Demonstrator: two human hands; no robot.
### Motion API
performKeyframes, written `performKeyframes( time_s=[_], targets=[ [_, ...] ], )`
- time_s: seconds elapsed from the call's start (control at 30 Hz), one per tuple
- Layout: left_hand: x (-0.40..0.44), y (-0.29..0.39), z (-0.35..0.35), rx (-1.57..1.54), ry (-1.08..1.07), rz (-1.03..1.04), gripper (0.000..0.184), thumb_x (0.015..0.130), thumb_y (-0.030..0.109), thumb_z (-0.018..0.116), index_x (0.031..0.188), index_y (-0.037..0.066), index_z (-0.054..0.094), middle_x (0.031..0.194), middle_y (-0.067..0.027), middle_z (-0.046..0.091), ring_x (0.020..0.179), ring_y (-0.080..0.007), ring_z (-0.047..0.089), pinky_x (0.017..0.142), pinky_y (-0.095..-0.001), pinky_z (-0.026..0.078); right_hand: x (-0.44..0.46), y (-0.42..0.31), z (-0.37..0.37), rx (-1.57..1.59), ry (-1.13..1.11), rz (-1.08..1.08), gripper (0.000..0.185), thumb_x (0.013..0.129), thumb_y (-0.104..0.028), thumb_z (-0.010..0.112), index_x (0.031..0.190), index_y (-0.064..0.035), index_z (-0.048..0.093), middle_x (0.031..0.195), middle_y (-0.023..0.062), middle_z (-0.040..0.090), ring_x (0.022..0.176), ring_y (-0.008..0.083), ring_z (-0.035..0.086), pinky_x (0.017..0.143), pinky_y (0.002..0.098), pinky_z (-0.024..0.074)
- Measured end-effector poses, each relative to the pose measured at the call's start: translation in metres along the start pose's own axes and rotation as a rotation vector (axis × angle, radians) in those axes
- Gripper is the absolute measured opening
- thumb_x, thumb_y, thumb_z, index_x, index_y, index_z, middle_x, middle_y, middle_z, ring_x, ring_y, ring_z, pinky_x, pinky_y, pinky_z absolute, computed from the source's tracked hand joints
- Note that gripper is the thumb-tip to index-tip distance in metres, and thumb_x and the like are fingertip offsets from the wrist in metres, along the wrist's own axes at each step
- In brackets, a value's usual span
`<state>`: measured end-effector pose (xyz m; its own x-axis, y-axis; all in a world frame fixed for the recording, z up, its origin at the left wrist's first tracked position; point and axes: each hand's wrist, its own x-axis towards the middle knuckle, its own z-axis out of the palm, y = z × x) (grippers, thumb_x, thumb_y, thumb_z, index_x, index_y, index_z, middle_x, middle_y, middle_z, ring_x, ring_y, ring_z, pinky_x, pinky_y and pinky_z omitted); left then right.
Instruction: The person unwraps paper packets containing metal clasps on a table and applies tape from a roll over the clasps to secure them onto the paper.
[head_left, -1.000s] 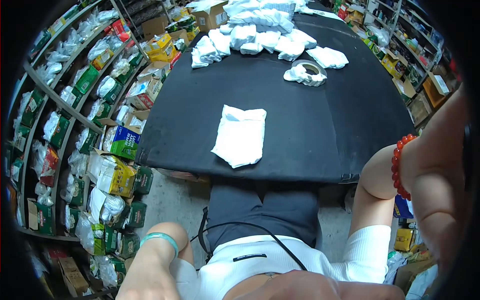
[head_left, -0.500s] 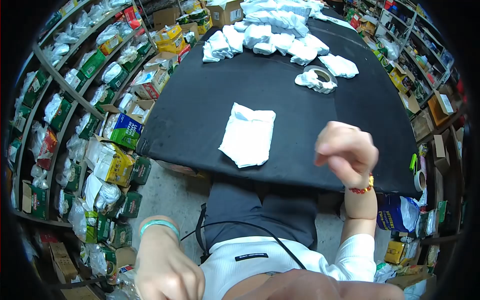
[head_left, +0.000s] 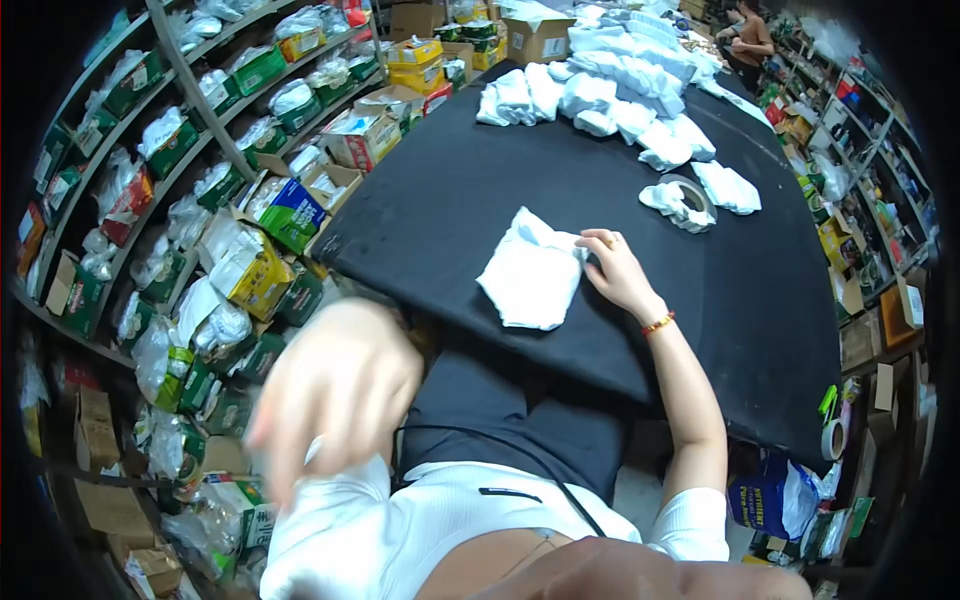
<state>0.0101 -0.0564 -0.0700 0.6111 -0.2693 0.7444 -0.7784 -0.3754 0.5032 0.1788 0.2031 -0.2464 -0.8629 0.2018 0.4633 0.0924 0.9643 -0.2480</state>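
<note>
A white folded packet, soft and creased, lies on the black-covered table near its front edge. Whether it is cloth or thin plastic I cannot tell. At the packet's upper right corner is my right hand, its fingertips and thumb closed on that corner. A red and yellow beaded bracelet circles that wrist. My left hand is raised close to the camera, left of the table's front edge. Motion smears its fingers, so I cannot make out whether it holds anything.
A heap of white bundles covers the far end of the table. A roll of tape lies right of centre beside a white bundle. Shelves with boxes and bags line the left side. Another person is at the far right.
My right hand has moved left and forward onto the packet's corner, which now looks bent. My left hand has risen from the lower left. The view has shifted, bringing another person into sight.
</note>
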Motion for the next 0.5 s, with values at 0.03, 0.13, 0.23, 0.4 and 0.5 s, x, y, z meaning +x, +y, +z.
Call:
performKeyframes(
  time_s=[0.03, 0.13, 0.23, 0.4, 0.5],
  targets=[
    [-0.024, -0.02, -0.015, -0.056, 0.135, 0.013, 0.024, 0.092, 0.022, 0.052, 0.097, 0.003, 0.065, 0.077, -0.0109, 0.062, 0.065, -0.0164, 0.059, 0.055, -0.0218, 0.045, -0.001, 0.011, 0.004, -0.042, 0.032, -0.02, 0.027, 0.082, -0.003, 0.056, 0.109, -0.0055, 0.059, 0.11, 0.0098, 0.059, 0.092, 0.023, 0.057, 0.08, 0.0286, 0.0486],
    [-0.082, -0.052, -0.048, -0.022, 1.081, -0.775, 0.025, 0.089, 0.023, 0.053, 0.098, 0.001, 0.06, 0.085, -0.0126, 0.064, 0.077, -0.0174, 0.061, 0.067, -0.0257, 0.049, 0.004, 0.026, 0.007, -0.017, -0.013, 0.017, 0.026, 0.084, -0.007, 0.055, 0.11, -0.0074, 0.059, 0.106, 0.0097, 0.061, 0.093, 0.0241, 0.059, 0.08, 0.0302, 0.0491],
    [-0.132, -0.092, -0.067, 0.317, 1.166, -1.336, 0.018, 0.092, 0.016, 0.048, 0.097, 0.002, 0.058, 0.087, -0.011, 0.064, 0.08, -0.0171, 0.06, 0.071, -0.0277, 0.049, 0.009, 0.03, 0.008, -0.082, -0.047, 0.013, 0.025, 0.085, -0.008, 0.054, 0.11, -0.007, 0.058, 0.103, 0.01, 0.061, 0.09, 0.025, 0.059, 0.079, 0.0307, 0.0492],
    [-0.179, -0.115, -0.061, 0.891, 1.138, -1.646, 0.018, 0.09, 0.011, 0.044, 0.099, 0.003, 0.058, 0.104, -0.0138, 0.064, 0.084, -0.0204, 0.061, 0.075, -0.0295, 0.05, 0.021, 0.022, 0.01, 0.014, -0.131, 0.389, 0.026, 0.083, -0.011, 0.059, 0.108, -0.0068, 0.057, 0.099, 0.0092, 0.059, 0.084, 0.0261, 0.058, 0.073, 0.0312, 0.0488],
    [-0.214, -0.134, -0.053, 1.161, 1.038, -1.572, 0.021, 0.089, 0.01, 0.046, 0.104, 0.003, 0.057, 0.113, -0.0153, 0.06, 0.092, -0.024, 0.059, 0.081, -0.0327, 0.048, 0.025, 0.04, 0.027, 0.08, 0.044, 0.537, 0.022, 0.083, -0.014, 0.06, 0.104, -0.0076, 0.058, 0.096, 0.0094, 0.057, 0.085, 0.0256, 0.057, 0.072, 0.0312, 0.0482]
  ],
)
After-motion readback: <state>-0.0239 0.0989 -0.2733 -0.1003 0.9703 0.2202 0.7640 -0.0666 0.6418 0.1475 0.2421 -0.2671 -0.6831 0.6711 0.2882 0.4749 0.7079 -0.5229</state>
